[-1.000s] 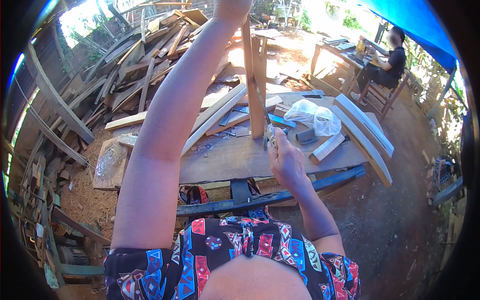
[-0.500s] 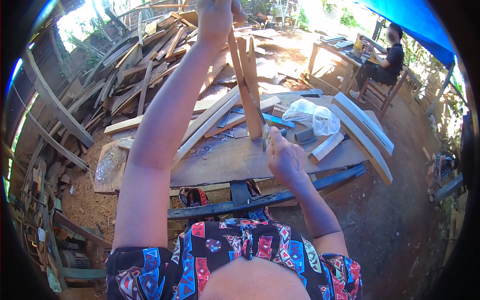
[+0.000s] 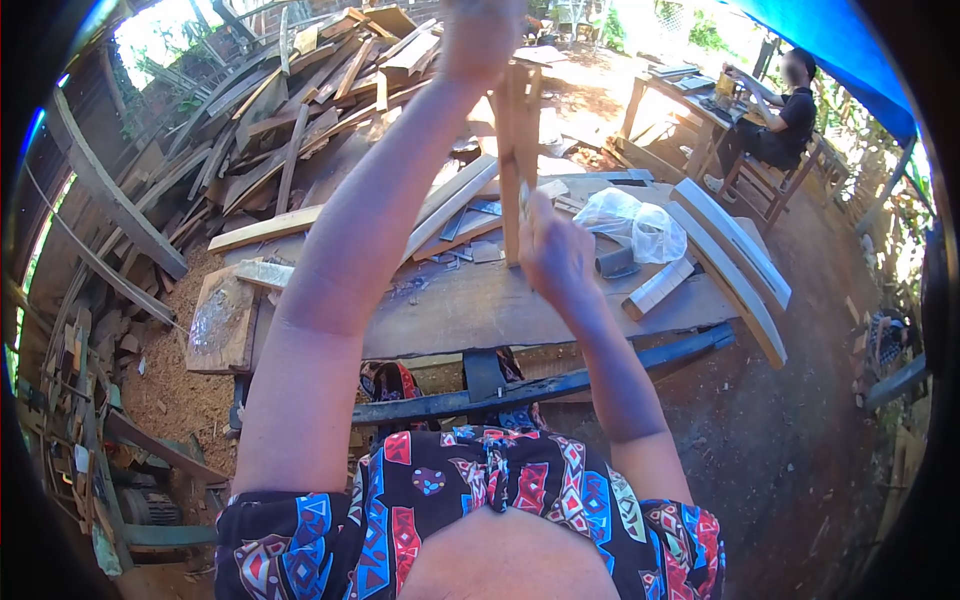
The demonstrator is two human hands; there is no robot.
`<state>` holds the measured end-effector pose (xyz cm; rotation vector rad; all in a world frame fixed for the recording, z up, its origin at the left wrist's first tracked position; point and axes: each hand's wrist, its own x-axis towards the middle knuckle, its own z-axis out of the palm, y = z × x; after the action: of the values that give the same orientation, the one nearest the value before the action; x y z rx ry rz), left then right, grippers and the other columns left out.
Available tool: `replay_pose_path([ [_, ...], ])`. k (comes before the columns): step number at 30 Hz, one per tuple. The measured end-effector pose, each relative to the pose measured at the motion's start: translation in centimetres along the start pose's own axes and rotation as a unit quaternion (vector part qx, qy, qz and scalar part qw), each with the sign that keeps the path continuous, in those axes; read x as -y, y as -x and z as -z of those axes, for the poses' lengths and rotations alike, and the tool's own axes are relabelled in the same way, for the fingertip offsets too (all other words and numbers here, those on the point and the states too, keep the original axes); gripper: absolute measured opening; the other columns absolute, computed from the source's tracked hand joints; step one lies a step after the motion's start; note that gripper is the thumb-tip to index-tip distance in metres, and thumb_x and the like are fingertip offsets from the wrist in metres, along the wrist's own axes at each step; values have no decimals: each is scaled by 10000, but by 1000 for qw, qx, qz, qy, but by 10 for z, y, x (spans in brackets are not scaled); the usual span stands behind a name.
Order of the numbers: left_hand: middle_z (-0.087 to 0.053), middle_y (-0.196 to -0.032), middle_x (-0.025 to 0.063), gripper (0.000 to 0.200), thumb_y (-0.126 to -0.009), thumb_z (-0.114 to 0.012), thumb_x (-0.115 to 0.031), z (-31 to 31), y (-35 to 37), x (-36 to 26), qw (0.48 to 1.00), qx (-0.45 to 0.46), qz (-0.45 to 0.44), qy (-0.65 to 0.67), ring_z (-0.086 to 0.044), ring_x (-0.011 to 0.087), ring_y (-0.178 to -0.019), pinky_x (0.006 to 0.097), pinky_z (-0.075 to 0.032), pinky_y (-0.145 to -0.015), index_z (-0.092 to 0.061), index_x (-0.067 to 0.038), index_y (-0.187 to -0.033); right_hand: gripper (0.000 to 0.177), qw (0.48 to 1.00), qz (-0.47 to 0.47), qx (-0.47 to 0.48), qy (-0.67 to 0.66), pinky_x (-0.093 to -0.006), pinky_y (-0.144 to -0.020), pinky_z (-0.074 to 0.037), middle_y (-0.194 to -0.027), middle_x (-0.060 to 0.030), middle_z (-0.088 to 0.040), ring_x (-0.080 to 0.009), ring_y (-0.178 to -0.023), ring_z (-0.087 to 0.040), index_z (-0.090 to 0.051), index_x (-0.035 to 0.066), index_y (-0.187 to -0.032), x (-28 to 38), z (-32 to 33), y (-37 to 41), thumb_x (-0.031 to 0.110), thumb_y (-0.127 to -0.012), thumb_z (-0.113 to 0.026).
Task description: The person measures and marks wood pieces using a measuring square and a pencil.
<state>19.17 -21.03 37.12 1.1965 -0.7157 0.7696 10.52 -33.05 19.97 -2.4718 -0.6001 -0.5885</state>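
Observation:
At the top edge, my left hand (image 3: 482,42) is closed at the upper end of an upright piece of wood (image 3: 514,150). The fingers are blurred and partly cut off by the frame. The wood stands on the workbench (image 3: 440,325) and looks split into two prongs toward its top. My right hand (image 3: 556,248) is closed beside the lower part of this wood, around a slim tool whose kind I cannot make out. Just right of that hand lie a dark curved piece (image 3: 617,263) and a clear plastic bag (image 3: 632,225).
Long curved timbers (image 3: 735,270) lie at the bench's right end, with a short wooden block (image 3: 658,288) nearby. Wood scraps (image 3: 300,130) are heaped at the back left. Another person (image 3: 785,120) sits at a table (image 3: 690,100) at the back right. A dark bar (image 3: 560,380) runs along the front.
My left hand has shifted right, and the wood now stands straighter. My right hand has risen along the wood, moving up and slightly left.

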Motion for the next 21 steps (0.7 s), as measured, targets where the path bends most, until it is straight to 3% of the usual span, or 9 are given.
replay_pose_path([
  [2,-339,-533,-83,325,-959,-516,-392,-2,0,7,1000,-5,-13,8,-315,17,-422,208,-235,-362,-474,-129,-771,93,999,11,-50,13,-447,-543,-493,-593,-159,-613,-347,-610,-646,-470,29,-880,-3,-4,-13,117,-874,-499],
  [6,-331,-552,-81,355,-963,-517,-378,1,-5,15,997,-11,-80,-17,-321,20,-452,214,-251,-388,-439,-125,-726,102,999,6,-31,-5,-460,-535,-480,-646,-172,-628,-368,-603,-633,-489,30,-920,1,3,3,118,-873,-507],
  [9,-334,-556,-74,361,-965,-517,-368,2,-13,20,988,-54,-126,-68,-324,36,-459,227,-264,-402,-443,-115,-720,100,999,1,-40,-12,-464,-541,-475,-652,-180,-621,-375,-606,-627,-501,38,-936,-3,5,29,113,-869,-511],
  [11,-334,-562,-68,363,-968,-516,-359,6,-15,17,970,-107,-136,-173,-313,47,-467,238,-265,-412,-454,-105,-717,95,999,0,-50,-17,-468,-544,-474,-646,-181,-617,-375,-606,-626,-504,41,-934,-2,3,42,109,-867,-511],
  [12,-334,-562,-68,363,-968,-516,-359,8,-15,17,970,-107,-136,-172,-313,47,-467,238,-265,-412,-454,-105,-717,90,998,-7,-60,-22,-473,-546,-473,-639,-181,-613,-376,-606,-625,-506,45,-931,-2,1,46,105,-865,-511],
  [14,-348,-560,-64,359,-967,-519,-355,18,-15,18,991,-91,-47,-87,-318,44,-466,235,-261,-409,-471,-102,-718,88,999,1,-43,-27,-475,-548,-474,-636,-182,-612,-377,-607,-625,-508,42,-925,2,5,37,108,-867,-508],
  [16,-364,-554,-61,354,-966,-521,-355,26,-14,18,991,-96,-38,-84,-336,38,-457,226,-267,-403,-479,-102,-723,87,999,9,-26,-31,-477,-550,-475,-633,-183,-612,-378,-608,-625,-510,39,-918,2,5,21,110,-869,-504],
  [18,-354,-549,-68,345,-964,-522,-361,26,-9,16,999,-21,-38,32,-332,26,-449,213,-260,-392,-482,-101,-741,100,999,6,-23,-25,-477,-557,-478,-631,-187,-616,-374,-616,-632,-511,31,-913,0,0,-2,123,-880,-492],
  [21,-329,-557,-78,337,-968,-512,-367,-2,-3,7,998,-23,-47,-32,-307,15,-449,203,-244,-385,-480,-101,-762,115,998,8,-57,30,-474,-558,-477,-626,-188,-618,-369,-618,-637,-513,29,-906,1,-8,-35,138,-891,-480],
])
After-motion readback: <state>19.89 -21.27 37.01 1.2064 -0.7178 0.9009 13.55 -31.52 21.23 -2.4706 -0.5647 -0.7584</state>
